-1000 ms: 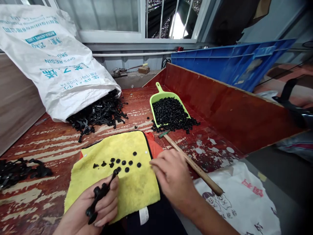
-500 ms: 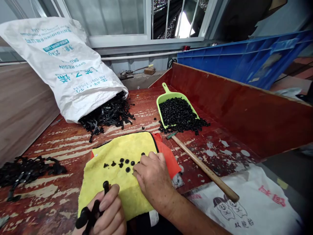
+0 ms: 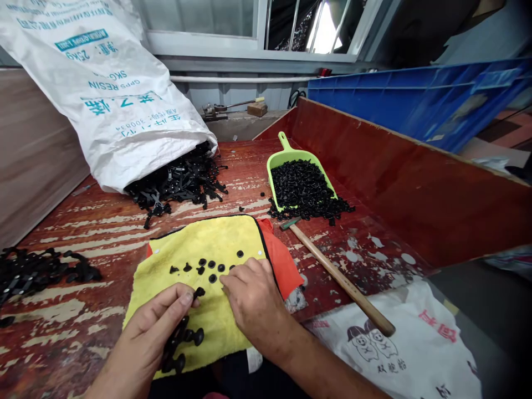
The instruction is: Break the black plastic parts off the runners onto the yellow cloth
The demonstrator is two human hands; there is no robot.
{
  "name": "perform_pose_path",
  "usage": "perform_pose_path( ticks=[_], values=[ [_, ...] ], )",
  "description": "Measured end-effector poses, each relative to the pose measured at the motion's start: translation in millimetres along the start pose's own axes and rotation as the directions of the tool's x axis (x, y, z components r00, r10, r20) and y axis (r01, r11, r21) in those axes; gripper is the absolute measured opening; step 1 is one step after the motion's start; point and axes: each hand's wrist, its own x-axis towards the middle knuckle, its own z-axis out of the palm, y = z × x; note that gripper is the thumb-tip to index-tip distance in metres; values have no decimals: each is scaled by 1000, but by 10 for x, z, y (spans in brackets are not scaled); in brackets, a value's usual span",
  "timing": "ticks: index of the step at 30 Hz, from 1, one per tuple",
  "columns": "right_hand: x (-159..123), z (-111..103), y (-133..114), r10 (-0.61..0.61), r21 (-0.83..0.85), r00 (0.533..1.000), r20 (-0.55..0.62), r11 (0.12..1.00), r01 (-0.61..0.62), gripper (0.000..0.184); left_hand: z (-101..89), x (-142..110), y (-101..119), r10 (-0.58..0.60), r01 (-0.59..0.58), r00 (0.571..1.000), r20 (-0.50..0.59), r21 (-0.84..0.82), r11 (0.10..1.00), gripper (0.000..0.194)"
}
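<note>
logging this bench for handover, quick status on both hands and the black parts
Left hand: grip on knobbed black part, over yellow cloth. Right hand: beside small black pieces; hold unclear. Hammer beside cloth, apart from both hands.

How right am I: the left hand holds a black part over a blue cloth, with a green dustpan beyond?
Not quite: the head view shows a yellow cloth, not blue; the left hand holds a black part over it, with the green dustpan beyond.

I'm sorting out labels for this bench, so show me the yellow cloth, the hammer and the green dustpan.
Yellow cloth (image 3: 220,332): head view, on its bare lower part.
Hammer (image 3: 343,280): head view, on its wooden handle.
Green dustpan (image 3: 286,143): head view, on its handle.
</note>
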Motion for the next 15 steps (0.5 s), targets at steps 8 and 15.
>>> perform_pose_path(
  ticks=[8,15],
  values=[
    [-3,24,66,-34,128,999,5,991,33,17,240,-47,2,-89,92,996,23,-173,981,40],
    [48,18,-12,-111,1,992,64,994,111,10,160,-51,-36,-129,148,989,77,-363,920,36]
  ],
)
